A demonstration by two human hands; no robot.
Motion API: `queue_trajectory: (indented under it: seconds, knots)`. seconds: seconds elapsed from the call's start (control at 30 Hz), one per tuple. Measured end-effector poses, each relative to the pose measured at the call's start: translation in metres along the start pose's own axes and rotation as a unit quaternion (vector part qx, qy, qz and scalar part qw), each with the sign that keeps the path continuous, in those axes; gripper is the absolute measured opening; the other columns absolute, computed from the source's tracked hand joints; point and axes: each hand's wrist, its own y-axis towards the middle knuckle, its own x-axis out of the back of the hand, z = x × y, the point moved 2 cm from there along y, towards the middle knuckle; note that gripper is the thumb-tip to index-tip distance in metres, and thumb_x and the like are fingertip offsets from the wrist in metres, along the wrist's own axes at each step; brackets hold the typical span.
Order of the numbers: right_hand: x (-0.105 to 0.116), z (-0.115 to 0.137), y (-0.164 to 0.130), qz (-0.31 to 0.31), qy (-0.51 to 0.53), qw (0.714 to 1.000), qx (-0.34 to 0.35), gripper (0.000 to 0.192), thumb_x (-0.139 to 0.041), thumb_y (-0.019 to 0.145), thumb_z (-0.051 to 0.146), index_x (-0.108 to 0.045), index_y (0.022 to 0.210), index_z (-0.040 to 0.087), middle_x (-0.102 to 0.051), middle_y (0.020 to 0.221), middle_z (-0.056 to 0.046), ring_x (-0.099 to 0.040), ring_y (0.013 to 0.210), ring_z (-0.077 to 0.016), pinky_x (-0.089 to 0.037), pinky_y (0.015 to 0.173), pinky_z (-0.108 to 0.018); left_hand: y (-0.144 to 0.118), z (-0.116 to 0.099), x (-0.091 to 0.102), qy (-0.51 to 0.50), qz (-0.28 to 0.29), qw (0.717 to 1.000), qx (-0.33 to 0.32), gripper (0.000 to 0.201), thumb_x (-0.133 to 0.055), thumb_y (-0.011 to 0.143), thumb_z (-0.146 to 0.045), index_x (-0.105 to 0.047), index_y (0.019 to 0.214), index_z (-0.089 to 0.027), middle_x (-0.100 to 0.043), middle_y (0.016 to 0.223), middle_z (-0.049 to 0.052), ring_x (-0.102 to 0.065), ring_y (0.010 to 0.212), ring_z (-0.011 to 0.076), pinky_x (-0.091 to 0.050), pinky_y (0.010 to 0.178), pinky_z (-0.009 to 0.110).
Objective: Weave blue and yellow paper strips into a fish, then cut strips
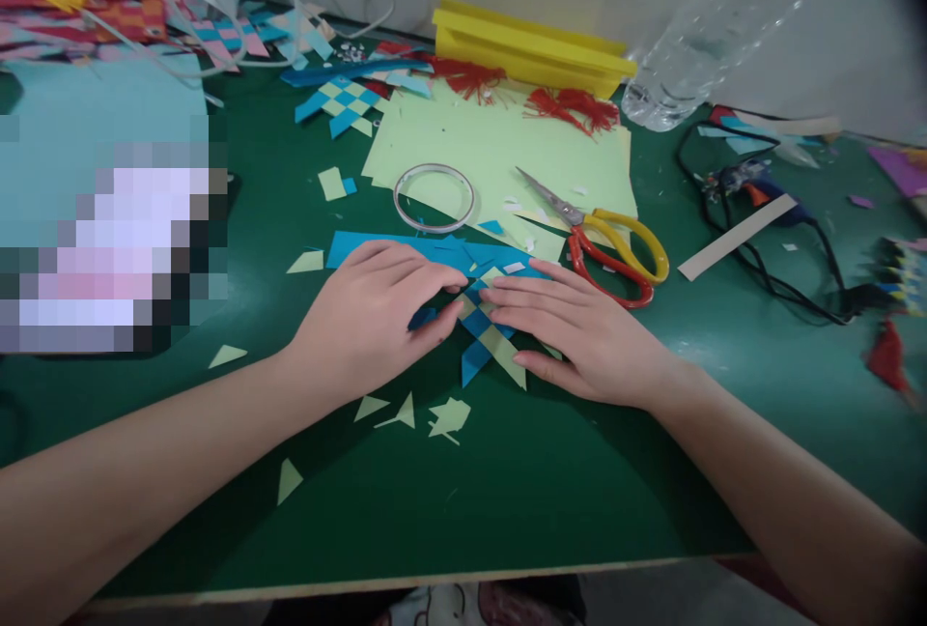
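A small woven piece of blue and pale green paper strips [494,334] lies on the green table between my hands, its strip ends crossing toward me. My left hand [380,307] is curled, with thumb and forefinger pinched at the weave's left edge. Flat over its right side rests my right hand [586,331], fingers stretched out and partly covering it. Just behind both hands lies a blue paper strip [348,249] with small scraps on it. Scissors [586,218] with one yellow and one red handle lie beyond my right hand.
A roll of tape [398,206] lies on pale green sheets [499,138]. Behind stand a folded yellow paper [532,46] and a clear bottle [714,46]. A blurred-out phone-like object [108,259] is at left. Pale green scraps [449,416] lie in front; a black cord [760,288] lies right.
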Motion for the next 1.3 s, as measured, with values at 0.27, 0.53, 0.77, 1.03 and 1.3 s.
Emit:
queue_trajectory:
  seconds: [0.27, 0.53, 0.77, 1.03, 1.3]
  knots:
    - [-0.003, -0.002, 0.002, 0.04, 0.027, 0.998, -0.028, 0.036, -0.043, 0.1, 0.033, -0.054, 0.13, 0.016, -0.056, 0.143, -0.007, -0.045, 0.139, -0.0189, -0.023, 0.122, -0.05, 0.003, -0.003, -0.002, 0.013, 0.024, 0.998, -0.057, 0.01, -0.055, 0.094, -0.022, -0.065, 0.093, -0.02, -0.073, 0.097, 0.001, -0.066, 0.091, 0.0196, -0.047, 0.09, 0.038]
    - [-0.003, -0.001, 0.003, 0.027, 0.052, 0.996, -0.062, 0.028, -0.037, 0.1, 0.015, -0.055, 0.122, 0.015, -0.061, 0.138, -0.009, -0.047, 0.137, -0.0166, -0.023, 0.123, -0.048, 0.001, -0.009, -0.003, -0.011, 0.043, 0.987, -0.154, 0.012, -0.055, 0.095, -0.018, -0.067, 0.098, -0.018, -0.071, 0.104, 0.002, -0.064, 0.103, 0.0179, -0.038, 0.109, 0.041]
    - [-0.003, -0.001, 0.002, 0.023, 0.047, 0.997, -0.05, 0.025, -0.044, 0.098, 0.018, -0.053, 0.121, 0.016, -0.061, 0.137, -0.01, -0.047, 0.137, -0.0176, -0.024, 0.122, -0.048, 0.002, -0.013, -0.004, -0.044, 0.069, 0.98, -0.179, 0.017, -0.051, 0.097, -0.019, -0.067, 0.105, -0.019, -0.071, 0.111, 0.002, -0.063, 0.11, 0.0177, -0.036, 0.11, 0.04]
    - [-0.003, -0.003, 0.002, 0.029, 0.051, 0.997, -0.045, 0.026, -0.047, 0.097, 0.022, -0.05, 0.123, 0.017, -0.058, 0.141, -0.009, -0.045, 0.138, -0.0185, -0.024, 0.123, -0.049, 0.0, -0.014, -0.006, -0.054, 0.085, 0.975, -0.2, 0.017, -0.051, 0.097, -0.02, -0.065, 0.106, -0.021, -0.07, 0.114, 0.002, -0.061, 0.113, 0.0183, -0.036, 0.109, 0.04]
    - [-0.003, -0.003, 0.001, 0.023, 0.057, 0.997, -0.037, 0.029, -0.048, 0.096, 0.023, -0.047, 0.125, 0.019, -0.058, 0.141, -0.01, -0.046, 0.138, -0.0198, -0.024, 0.122, -0.052, 0.0, -0.015, -0.006, -0.061, 0.094, 0.971, -0.209, 0.018, -0.049, 0.099, -0.022, -0.066, 0.105, -0.02, -0.07, 0.115, 0.001, -0.061, 0.112, 0.0186, -0.035, 0.109, 0.041]
